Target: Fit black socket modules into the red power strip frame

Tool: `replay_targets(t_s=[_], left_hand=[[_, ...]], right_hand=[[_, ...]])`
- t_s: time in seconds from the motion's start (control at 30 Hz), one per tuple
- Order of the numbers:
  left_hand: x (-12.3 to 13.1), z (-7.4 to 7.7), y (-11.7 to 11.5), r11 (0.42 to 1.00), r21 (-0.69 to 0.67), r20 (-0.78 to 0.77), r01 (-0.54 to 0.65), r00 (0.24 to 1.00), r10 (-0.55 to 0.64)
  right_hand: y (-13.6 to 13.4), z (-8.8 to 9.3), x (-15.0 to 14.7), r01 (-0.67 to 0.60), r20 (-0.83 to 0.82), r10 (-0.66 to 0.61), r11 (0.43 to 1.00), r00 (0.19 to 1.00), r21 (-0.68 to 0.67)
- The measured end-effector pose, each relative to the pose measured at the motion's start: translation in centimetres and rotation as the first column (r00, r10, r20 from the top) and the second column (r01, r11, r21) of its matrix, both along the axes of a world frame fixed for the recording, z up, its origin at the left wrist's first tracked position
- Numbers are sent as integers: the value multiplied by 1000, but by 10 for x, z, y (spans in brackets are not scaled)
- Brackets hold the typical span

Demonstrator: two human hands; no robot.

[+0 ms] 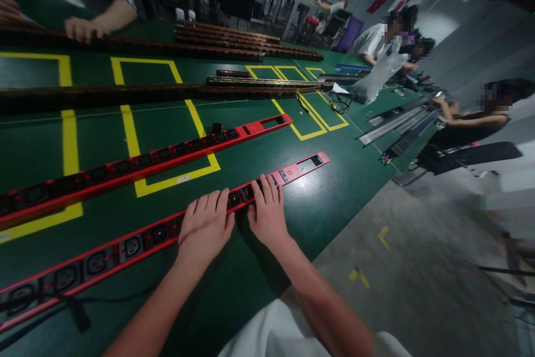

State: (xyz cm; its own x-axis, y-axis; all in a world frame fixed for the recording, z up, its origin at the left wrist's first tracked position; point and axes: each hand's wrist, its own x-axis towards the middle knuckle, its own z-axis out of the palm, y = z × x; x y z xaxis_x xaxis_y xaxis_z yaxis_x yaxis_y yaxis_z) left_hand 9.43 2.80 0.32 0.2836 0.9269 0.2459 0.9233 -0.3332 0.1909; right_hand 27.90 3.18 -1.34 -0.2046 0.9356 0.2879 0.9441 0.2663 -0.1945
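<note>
Left hand (pixel 204 223) and right hand (pixel 267 215) closed over red strip (pixel 159 233), fingers curled, thumbs nearside. Strip lies toward counter's (pixel 317 218) near edge. Visible sockets (pixel 134 245) look fitted, end window (pixel 309 164) unfilled; probably part-done, remainder unclear. End markings too small; no brand legible.

Concrete floor (pixel 401 290): looked dim, stretched and blurred rightward
Green tabletop (pixel 317 206): reflected a pale glare patch
Right hand (pixel 268 215): cast a dark shadow
</note>
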Motion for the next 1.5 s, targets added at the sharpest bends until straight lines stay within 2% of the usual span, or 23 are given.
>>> replay_targets(t_s=[0.7, 1.5], left_hand=[[0, 2, 0, 1000, 6, 6, 4, 1000, -4], [0, 2, 1, 999, -36, 4, 2, 1000, -2]], right_hand=[[2, 1, 2, -31, -86, 31, 999, 996, 12], [4, 0, 3, -15, -95, 17, 1000, 995, 12]])
